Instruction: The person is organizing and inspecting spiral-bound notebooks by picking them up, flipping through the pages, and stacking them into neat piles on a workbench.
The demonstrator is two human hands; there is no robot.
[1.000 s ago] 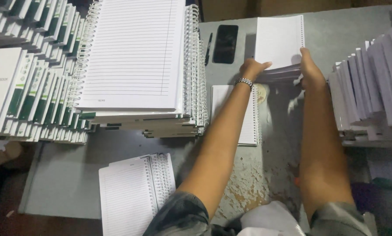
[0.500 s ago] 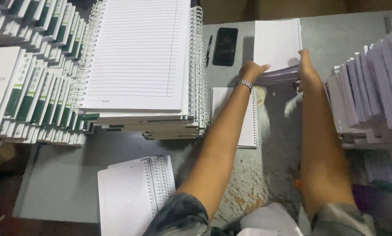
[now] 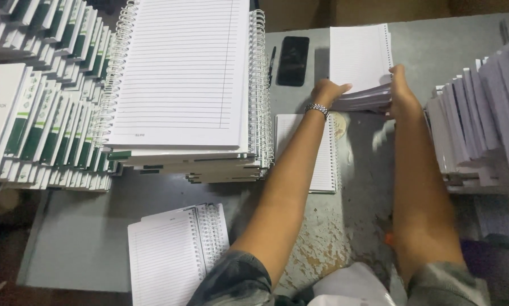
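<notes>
A tall pile of spiral-bound notebooks (image 3: 181,85) occupies the left of the grey table (image 3: 436,51), with a black phone (image 3: 293,60) beside it. The left hand (image 3: 328,90) and right hand (image 3: 401,90) grip opposite ends of a loose paper stack (image 3: 361,62) at the table's far centre.

Against the black phone (image 3: 293,60): over the last second both hands have drawn slightly in from the far edge. The left hand (image 3: 326,92) keeps its grip on the near left corner of the loose sheet stack (image 3: 361,62) to the phone's right. The right hand (image 3: 401,90), earlier along the stack's right edge, now sits lower at its near right corner, thumb up over the top sheet. The stack's near edge has lifted and fanned more. The blurred scrap below the right wrist has shifted.
</notes>
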